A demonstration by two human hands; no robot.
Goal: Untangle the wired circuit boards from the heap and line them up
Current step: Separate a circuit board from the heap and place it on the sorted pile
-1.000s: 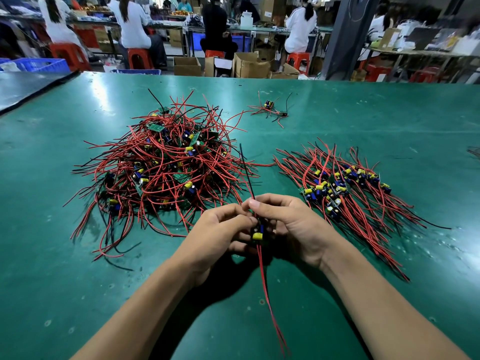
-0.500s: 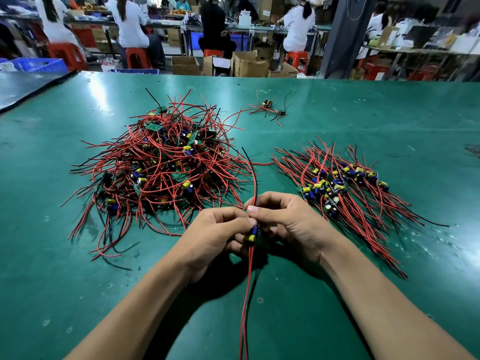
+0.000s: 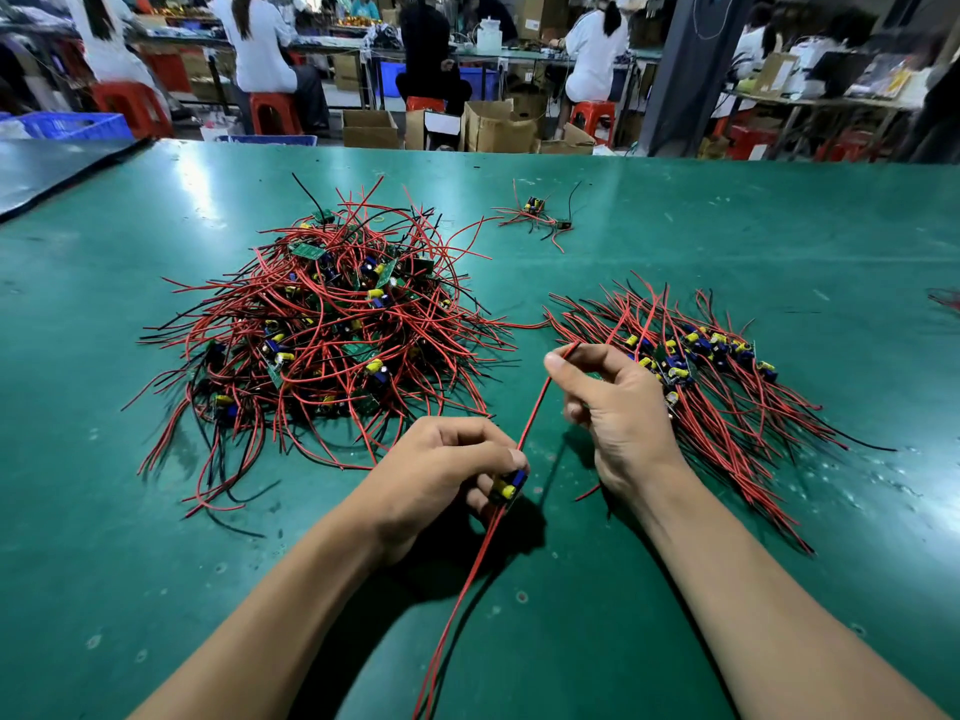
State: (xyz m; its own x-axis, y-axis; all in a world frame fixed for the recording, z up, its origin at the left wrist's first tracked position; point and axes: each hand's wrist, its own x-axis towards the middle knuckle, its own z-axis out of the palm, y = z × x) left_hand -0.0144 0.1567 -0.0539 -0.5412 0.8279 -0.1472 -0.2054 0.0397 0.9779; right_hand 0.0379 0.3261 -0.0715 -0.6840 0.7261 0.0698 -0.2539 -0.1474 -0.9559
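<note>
The circuit board [image 3: 506, 485] I am working on sits in my left hand [image 3: 441, 475], low over the worktop [image 3: 779, 226] near its front middle. The grip there is closed on it. Curled fingers and thumb pinch the board so that only a yellow part and a blue part show, and I cannot make out its flat side. Its long axis follows its leads. One red wire [image 3: 540, 402] runs straight from the board up and to the right, where the thumb and forefinger of my right hand [image 3: 618, 407] pinch it close to its tip. The other wires [image 3: 457, 605] trail down and slightly left towards me, cut off by the lower edge of the view.

The heap [image 3: 332, 330] lies left of and beyond my left hand, with boards half buried in red and black leads. Its nearest strands end near my knuckles. The sorted row [image 3: 701, 366] lies to the right, its boards side by side. My right hand covers part of its near-left edge. A strip of green worktop shows between heap and row, and more in front of both hands. A small stray bunch [image 3: 540, 213] lies well beyond, apart from both. Past the far edge, boxes [image 3: 498, 127] and seated people [image 3: 260, 54] are blurred.
</note>
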